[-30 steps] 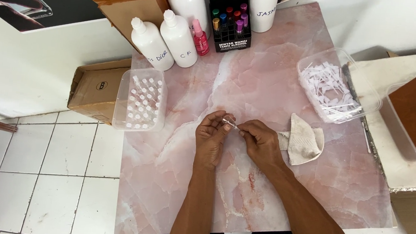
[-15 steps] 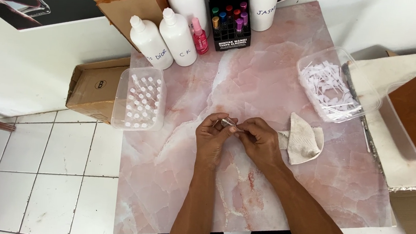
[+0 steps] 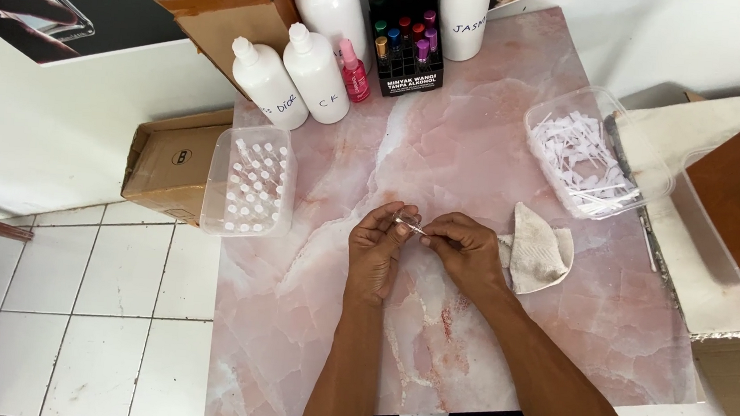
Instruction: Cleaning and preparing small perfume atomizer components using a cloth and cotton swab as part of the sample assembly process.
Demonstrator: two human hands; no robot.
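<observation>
Both hands meet over the middle of the pink marbled desk (image 3: pixel 481 137). The left hand (image 3: pixel 377 251) curls its fingers around a small clear vial (image 3: pixel 403 220), pinching it near the tips. The right hand (image 3: pixel 465 249) comes in from the other side, thumb and forefinger pressed together on a thin pale piece at the vial's mouth; what that piece is, the view does not make clear. The two hands almost touch at the fingertips.

Just beside the right hand, toward the right edge, lies a crumpled cream cloth (image 3: pixel 541 250). Further back on that side sits a clear tub of white paper strips (image 3: pixel 587 153). At the left edge, hanging partly over it, is a clear tray of small capped vials (image 3: pixel 251 181), standing upright in rows. Along the far edge stand white plastic bottles (image 3: pixel 292 74) with handwritten labels, a small pink spray bottle (image 3: pixel 353 71) and a black display box of coloured roll-on bottles (image 3: pixel 405 36). A cardboard box (image 3: pixel 171 162) rests on the tiled floor by the desk's left side.
</observation>
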